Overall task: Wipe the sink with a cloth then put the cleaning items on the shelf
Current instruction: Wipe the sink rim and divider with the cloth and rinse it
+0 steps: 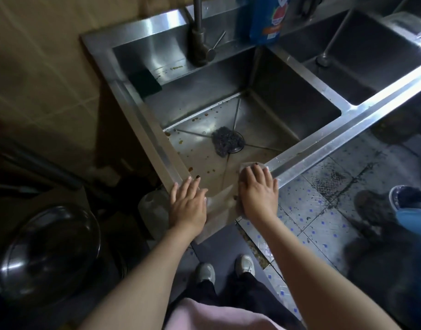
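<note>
A stainless steel sink (147, 129) fills the middle of the view, its floor dotted with brown specks. My right hand (258, 192) lies flat with straight fingers on a pale cloth (248, 166), pressing it against the sink's near wall. My left hand (188, 203) rests open on the near left corner of the rim. A grey steel-wool scourer (225, 142) lies over the drain. On the back left ledge sits a dark green sponge (145, 83). A blue detergent bottle (261, 17) stands on the back ledge to the right of the tap (200, 39).
A second basin (362, 67) adjoins on the right. A dark metal bowl (49, 253) and a translucent jug (154, 210) sit low on the left. Another person's shoe (409, 201) stands on the tiled floor at right. A tiled wall rises on the left.
</note>
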